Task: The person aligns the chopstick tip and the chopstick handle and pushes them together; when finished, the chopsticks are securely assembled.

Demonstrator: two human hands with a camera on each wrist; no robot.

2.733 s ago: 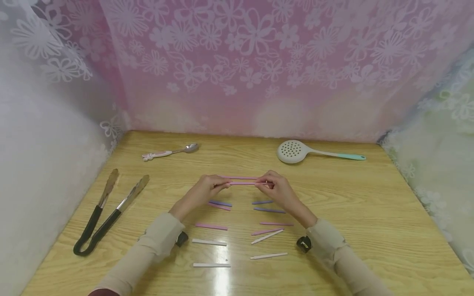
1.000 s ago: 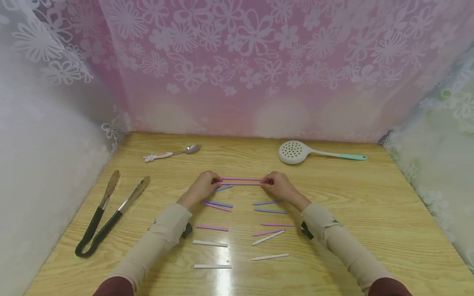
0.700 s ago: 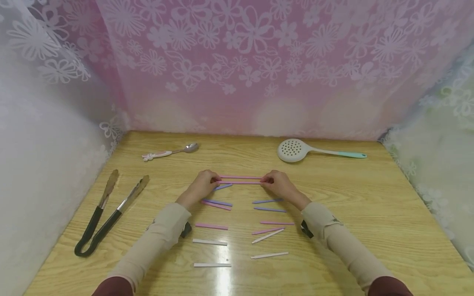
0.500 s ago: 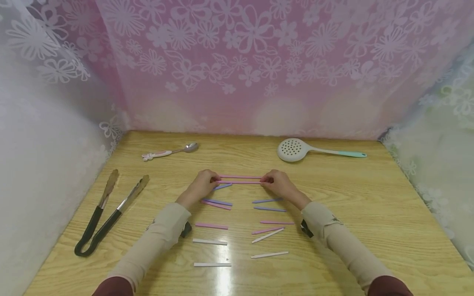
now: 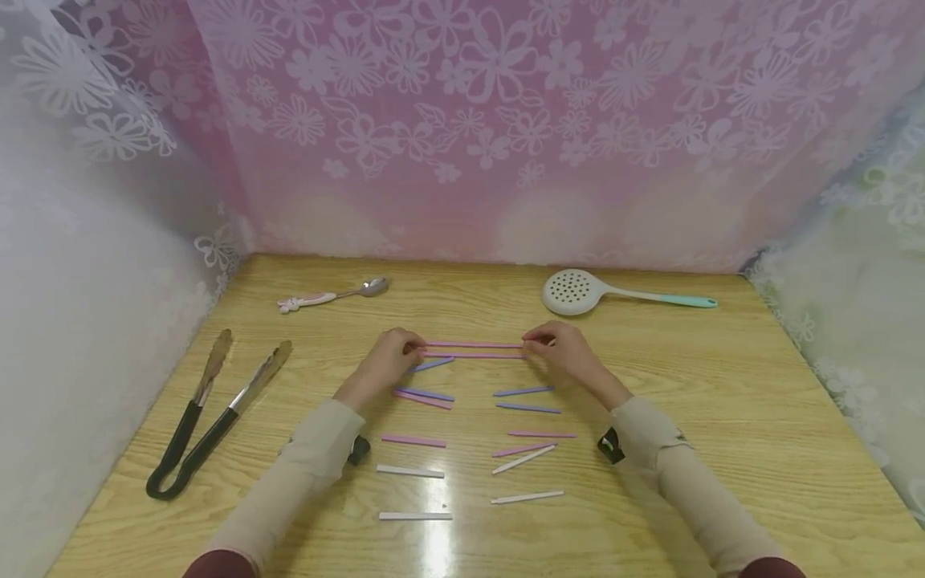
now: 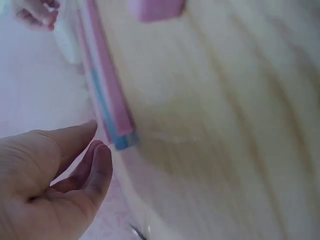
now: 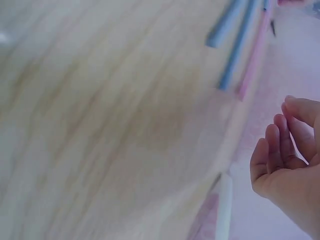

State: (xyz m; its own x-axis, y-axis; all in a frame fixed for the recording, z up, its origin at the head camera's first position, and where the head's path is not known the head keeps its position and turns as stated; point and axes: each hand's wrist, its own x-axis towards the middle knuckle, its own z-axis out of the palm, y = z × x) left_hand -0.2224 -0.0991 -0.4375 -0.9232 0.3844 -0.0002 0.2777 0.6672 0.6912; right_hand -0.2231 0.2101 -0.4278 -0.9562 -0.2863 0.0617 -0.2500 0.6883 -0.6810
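Observation:
Two long pink sticks, the far one (image 5: 473, 345) and the near one (image 5: 473, 356), lie side by side across the table between the hands. My left hand (image 5: 381, 365) is at their left ends; in the left wrist view its thumb and fingertips are close together beside a pink stick's end (image 6: 117, 112), with nothing visible between them. At the right ends is my right hand (image 5: 571, 353). The right wrist view shows its fingers loosely bent, apart from the pink stick (image 7: 254, 65) and holding nothing. A blue stick (image 5: 433, 364) lies just below the left hand.
Shorter blue, pink and white sticks lie in two columns nearer me, such as a blue stick (image 5: 523, 391) and a white stick (image 5: 415, 516). Black-handled tongs (image 5: 191, 449) lie left. A spoon (image 5: 311, 300) and a skimmer (image 5: 571, 291) lie at the back.
Earlier both hands pinched the pink sticks' ends. Now the right hand has drawn away to the right, showing more of the sticks, and the left hand has shifted slightly left.

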